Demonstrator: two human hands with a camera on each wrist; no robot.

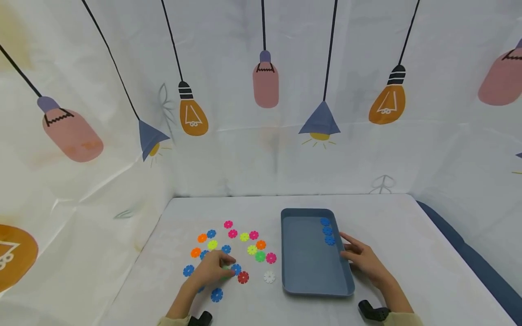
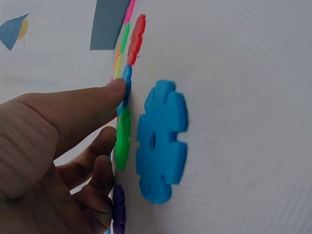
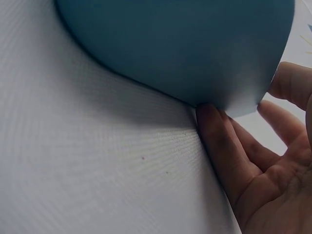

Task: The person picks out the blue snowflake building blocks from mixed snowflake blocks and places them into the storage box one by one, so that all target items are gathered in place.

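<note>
Several coloured snowflake discs lie flat on the white table. My left hand (image 1: pixel 218 266) rests among them. One straight fingertip (image 2: pixel 116 88) touches the edge of a blue disc (image 1: pixel 236 269) (image 2: pixel 126 78), and the other fingers curl beside a green disc (image 2: pixel 123 139). A bigger-looking blue disc (image 2: pixel 161 141) lies just beside the hand. My right hand (image 1: pixel 360 257) lies flat against the right outer wall of the blue tray (image 1: pixel 310 267) (image 3: pixel 185 44), its fingers (image 3: pixel 219 141) straight. Three blue discs (image 1: pixel 327 231) lie in a row in the tray's far right corner.
A red disc (image 1: pixel 243 277) and a white disc (image 1: pixel 269 276) lie between my left hand and the tray. Another blue disc (image 1: pixel 216 294) lies near the front edge. Printed cloth walls close in the table at the back and both sides.
</note>
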